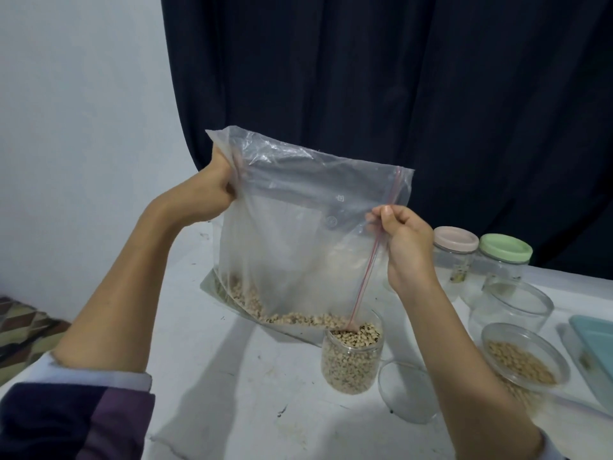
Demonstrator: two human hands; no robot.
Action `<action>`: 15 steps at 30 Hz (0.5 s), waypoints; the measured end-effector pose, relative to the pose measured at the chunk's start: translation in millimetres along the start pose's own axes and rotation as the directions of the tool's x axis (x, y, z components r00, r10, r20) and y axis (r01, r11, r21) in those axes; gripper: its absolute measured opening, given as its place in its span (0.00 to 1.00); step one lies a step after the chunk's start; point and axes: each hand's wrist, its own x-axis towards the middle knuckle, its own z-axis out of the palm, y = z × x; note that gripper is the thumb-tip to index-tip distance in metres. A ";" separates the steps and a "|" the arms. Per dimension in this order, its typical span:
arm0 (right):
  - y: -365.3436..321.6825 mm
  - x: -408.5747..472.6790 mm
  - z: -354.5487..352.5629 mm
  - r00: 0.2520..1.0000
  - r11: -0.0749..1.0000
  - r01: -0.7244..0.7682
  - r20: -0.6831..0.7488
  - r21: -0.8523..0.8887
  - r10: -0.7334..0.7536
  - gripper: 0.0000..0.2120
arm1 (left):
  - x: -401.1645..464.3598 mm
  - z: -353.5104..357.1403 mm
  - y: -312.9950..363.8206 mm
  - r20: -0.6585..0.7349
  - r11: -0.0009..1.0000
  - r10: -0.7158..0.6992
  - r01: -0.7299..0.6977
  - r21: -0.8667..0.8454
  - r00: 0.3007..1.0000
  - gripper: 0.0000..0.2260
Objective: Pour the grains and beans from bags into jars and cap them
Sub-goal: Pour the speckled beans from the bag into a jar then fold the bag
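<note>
Clear zip-lock bag (298, 234) held up over the white table (232, 376), tilted so its lower right corner with the red zip strip dips into the mouth of an open jar (353, 356). Black-eyed beans (265, 310) gathered along the bag's bottom edge, running down toward that corner. Jar near the middle of the table, almost full of the same beans, no lid on it.

Left hand (215, 190) high at the bag's upper left corner, grip clenched on bunched plastic. Right hand (403, 240) at the bag's right edge, grip pinching the zip strip between thumb and fingers.

Just right of the filled jar, a clear round lid (408, 393) lying flat. Further right, an open jar of pale yellow beans (524, 360) and, beyond it, an empty clear jar (514, 307). At the far right, 2 capped jars side by side: pink lid (456, 239), green lid (506, 249). Pale blue tray edge (593, 353) at the right border. Dark curtain (398, 78) behind, white wall (83, 127) to the left.
</note>
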 end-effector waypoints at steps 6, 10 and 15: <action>2.0 2.0 -3.1 1.000 1.000 -0.009 -0.030 0.014 0.010 0.11 | -2.8 0.1 -4.0 -0.180 0.996 -0.058 0.046 -0.072 0.982 0.17; 1.4 2.9 -6.4 0.999 1.000 -0.019 -0.043 0.023 0.020 0.11 | -11.3 6.6 1.7 -0.274 0.984 -0.122 0.080 -0.161 0.954 0.06; 0.5 5.5 -8.8 0.997 0.997 -0.045 -0.060 0.066 0.049 0.11 | -14.5 16.3 0.1 -0.335 0.944 -0.133 0.016 -0.331 0.933 0.12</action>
